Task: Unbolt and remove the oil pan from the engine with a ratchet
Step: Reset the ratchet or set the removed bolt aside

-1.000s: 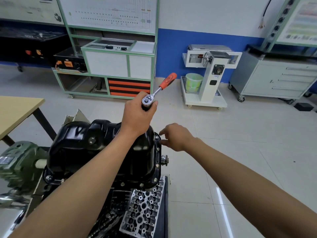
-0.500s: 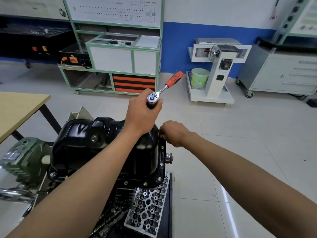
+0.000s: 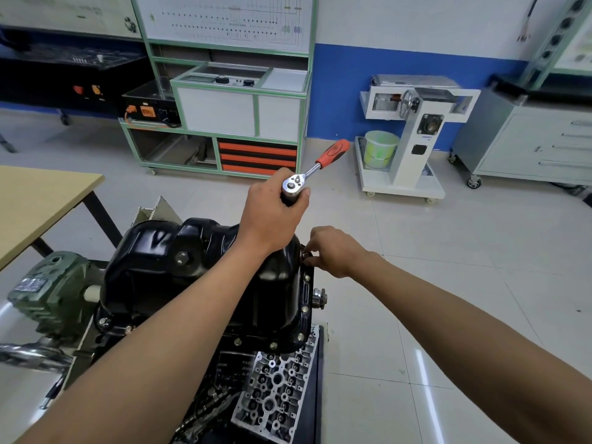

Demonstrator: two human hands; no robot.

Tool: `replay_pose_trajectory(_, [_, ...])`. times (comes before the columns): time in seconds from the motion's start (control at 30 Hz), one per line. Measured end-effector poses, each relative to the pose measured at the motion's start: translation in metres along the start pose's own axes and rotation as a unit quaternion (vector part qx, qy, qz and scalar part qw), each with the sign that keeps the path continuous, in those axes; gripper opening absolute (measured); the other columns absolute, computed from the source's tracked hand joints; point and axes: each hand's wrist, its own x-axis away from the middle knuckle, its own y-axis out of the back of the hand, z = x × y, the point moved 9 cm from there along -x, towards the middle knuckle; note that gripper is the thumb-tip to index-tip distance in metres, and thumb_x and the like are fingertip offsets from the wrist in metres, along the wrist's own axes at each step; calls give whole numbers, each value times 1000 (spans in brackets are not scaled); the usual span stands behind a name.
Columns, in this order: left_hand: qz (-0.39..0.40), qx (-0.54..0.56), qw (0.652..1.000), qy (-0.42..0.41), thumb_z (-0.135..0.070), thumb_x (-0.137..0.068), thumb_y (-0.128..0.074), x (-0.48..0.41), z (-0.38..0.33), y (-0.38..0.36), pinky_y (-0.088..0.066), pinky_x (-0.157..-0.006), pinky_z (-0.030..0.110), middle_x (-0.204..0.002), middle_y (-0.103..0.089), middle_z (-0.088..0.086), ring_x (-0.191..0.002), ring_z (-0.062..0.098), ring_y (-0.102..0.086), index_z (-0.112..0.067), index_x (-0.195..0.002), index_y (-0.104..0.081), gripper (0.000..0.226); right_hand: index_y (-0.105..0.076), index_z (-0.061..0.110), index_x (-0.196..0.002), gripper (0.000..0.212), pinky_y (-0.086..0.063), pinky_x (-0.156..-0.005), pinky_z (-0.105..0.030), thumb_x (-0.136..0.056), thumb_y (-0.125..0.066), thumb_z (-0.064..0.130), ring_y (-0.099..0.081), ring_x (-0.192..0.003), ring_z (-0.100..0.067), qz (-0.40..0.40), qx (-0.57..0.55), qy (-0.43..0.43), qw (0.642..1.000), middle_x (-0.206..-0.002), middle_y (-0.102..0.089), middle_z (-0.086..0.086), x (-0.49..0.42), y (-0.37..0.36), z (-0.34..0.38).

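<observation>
A glossy black oil pan sits bolted on top of the upturned engine, with several bolts along its flange. My left hand grips the head of a ratchet, raised above the pan's far right corner; the orange handle points up and to the right. My right hand is at the pan's right flange near the far corner, fingertips pinching a small bolt there.
A wooden table stands at the left. A green gearbox adjoins the engine on the left. Beyond are a green-framed training bench, a white wheeled stand with a green bucket, and a grey drawer cabinet.
My right hand has moved in to the pan's right flange and closed its fingertips on a bolt. My left hand still holds the ratchet head, slightly higher above the pan.
</observation>
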Motion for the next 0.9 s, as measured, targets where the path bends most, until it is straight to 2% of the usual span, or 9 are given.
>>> replay_pose_trajectory(0.13, [1,3,1000,2,-18,-94,-68,0,0,0,-40,-54,42,-60,-56,11,-55,28,-45,-31,-73,-47,33,-70,7,-88,19,-49,-71,-41,-95,-62,23,-59,-89,-35,6,1,-13,1000,-89,-58,-10,-1,1,3])
replay_pose_trajectory(0.2, [-4,3,1000,2,-17,-94,-68,-1,-1,1,-39,-54,41,-59,-55,9,-55,27,-45,-34,-72,-44,37,-60,5,-82,16,-49,-74,-45,-95,-57,14,-58,-87,-35,23,12,2,1000,-92,-57,-13,-3,-3,6])
replay_pose_trajectory(0.27, [-6,1,1000,3,-17,-94,-68,-1,-1,1,-39,-53,40,-58,-54,7,-55,26,-44,-36,-71,-43,39,-58,7,-86,9,-48,-76,-44,-93,-53,4,-56,-88,-32,36,13,32,999,-97,-53,-10,-3,-7,9])
replay_pose_trajectory(0.37, [0,-3,1000,0,-18,-94,-67,-1,1,-1,-41,-54,44,-60,-55,9,-57,28,-46,-30,-73,-49,30,-68,8,-101,22,-39,-74,-31,-89,-54,-5,-53,-88,-26,20,-64,61,996,-100,-49,-4,-3,-5,7])
replay_pose_trajectory(0.47, [5,4,1000,2,-19,-95,-66,0,3,-1,-44,-56,47,-62,-57,13,-58,33,-48,-8,-83,-58,18,-71,15,-113,22,-34,-74,-25,-91,-67,14,-46,-83,-16,-3,-103,33,994,-103,-49,-2,-5,-2,-5])
replay_pose_trajectory(0.57, [0,-3,1000,-4,-18,-94,-66,0,1,-1,-42,-54,45,-60,-56,10,-55,30,-47,-10,-82,-57,17,-70,18,-118,34,-44,-78,-33,-89,-72,35,-50,-90,-18,4,-47,19,999,-100,-49,2,-5,-5,-8])
replay_pose_trajectory(0.63, [-2,-4,1000,-7,-17,-94,-67,0,0,0,-42,-54,45,-60,-55,10,-56,30,-47,-10,-83,-58,16,-72,18,-116,31,-48,-80,-38,-92,-68,37,-54,-96,-23,-4,-14,21,1000,-100,-53,0,-4,-2,-3])
replay_pose_trajectory(0.8, [-2,-7,1000,-3,-17,-94,-67,1,1,0,-43,-56,48,-62,-58,14,-59,34,-49,-6,-83,-57,19,-69,2,-94,17,-49,-79,-45,-95,-58,15,-57,-93,-33,6,3,32,999,-100,-58,-14,-6,-4,7])
replay_pose_trajectory(0.9, [-4,-4,1000,0,-16,-94,-67,1,0,0,-43,-56,47,-63,-58,15,-59,36,-49,-6,-83,-57,18,-68,1,-96,16,-42,-76,-34,-88,-54,-2,-56,-93,-32,9,-53,45,998,-103,-57,-15,-7,-7,7])
